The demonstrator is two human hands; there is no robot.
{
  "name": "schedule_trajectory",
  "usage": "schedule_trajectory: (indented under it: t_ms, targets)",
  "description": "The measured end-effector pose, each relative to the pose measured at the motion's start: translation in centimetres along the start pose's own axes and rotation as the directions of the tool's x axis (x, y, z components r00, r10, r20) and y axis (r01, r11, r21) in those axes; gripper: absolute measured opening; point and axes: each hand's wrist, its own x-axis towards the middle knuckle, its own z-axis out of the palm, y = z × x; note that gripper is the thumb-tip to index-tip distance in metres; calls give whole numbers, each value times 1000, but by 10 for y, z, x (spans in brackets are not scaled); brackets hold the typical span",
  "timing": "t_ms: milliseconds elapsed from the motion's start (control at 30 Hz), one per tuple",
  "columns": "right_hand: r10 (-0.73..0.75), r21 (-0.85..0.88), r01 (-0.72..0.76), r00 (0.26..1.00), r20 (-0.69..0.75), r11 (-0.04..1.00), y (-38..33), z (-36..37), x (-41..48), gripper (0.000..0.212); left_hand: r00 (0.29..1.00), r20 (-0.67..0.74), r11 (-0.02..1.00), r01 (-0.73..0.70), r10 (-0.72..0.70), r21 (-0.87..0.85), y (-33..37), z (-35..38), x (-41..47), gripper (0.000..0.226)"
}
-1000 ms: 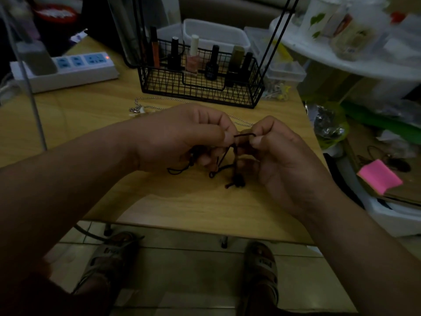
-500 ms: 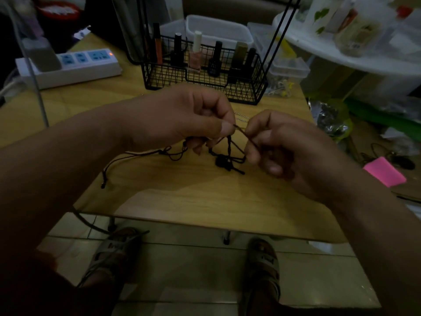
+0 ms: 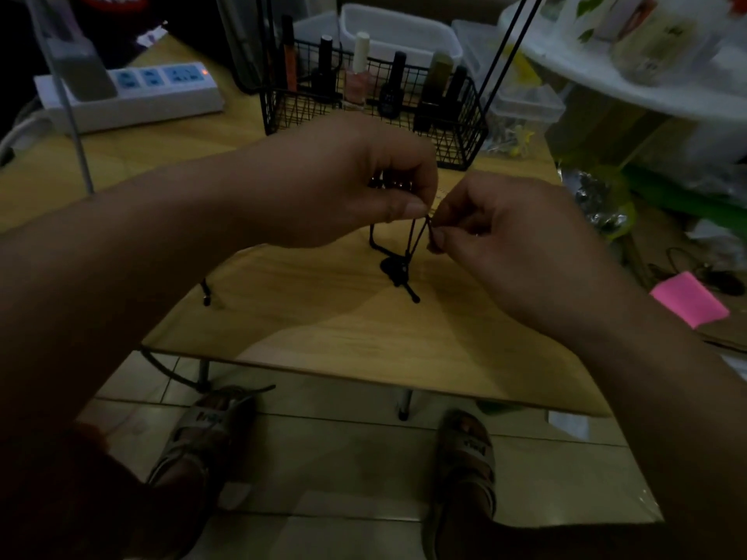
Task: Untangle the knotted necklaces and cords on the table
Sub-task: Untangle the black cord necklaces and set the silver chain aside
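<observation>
A thin black cord [image 3: 398, 268] with a knotted lump hangs above the wooden table [image 3: 323, 325]. My left hand [image 3: 355, 183] pinches its strands between thumb and fingers at the top. Close beside it, my right hand [image 3: 493, 232] pinches the same strands with thumb and forefinger. Loops drop from both hands to the knot, and a short tail ends in a bead just below. Another free cord end [image 3: 207, 295] lies on the table below my left forearm, which hides the cord between. The silver chain necklace is hidden behind my hands.
A black wire basket [image 3: 456, 135] with nail polish bottles stands just behind my hands. A white power strip [image 3: 133, 99] lies at the back left. Clear plastic boxes [image 3: 521, 103] sit at the back right. A pink pad [image 3: 689, 301] lies off the table's right side.
Both hands have lifted the cord and drawn closer together, fingertips nearly touching. The knot now hangs straight below them. The long cord end has slid under my left forearm.
</observation>
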Motion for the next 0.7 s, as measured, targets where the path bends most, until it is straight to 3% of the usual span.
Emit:
schedule_trajectory:
  t_ms: [167,267,400,533,700]
  targets:
    - [22,-6,-22,999,-34,1000,-4,1,5,18,997,-13,996,-75,76,51,2,-2,5,13]
    - [86,155,-85,996,-2,984,-6,4,5,30,995,-17,994,-101,102,39,2,1,5,3]
    - [135,418,-180,982,134,890,-4,16,4,36,995,6,994,-101,101,43,2,5,4,13]
    - [153,489,-220,973,175,844,-3,19,3,28,997,8,997,-74,74,23,1,3,0,15]
    - [108,587,-150,989,106,795,-9,-1,-2,20,999,6,999,-45,45,6,-4,0,-8,11]
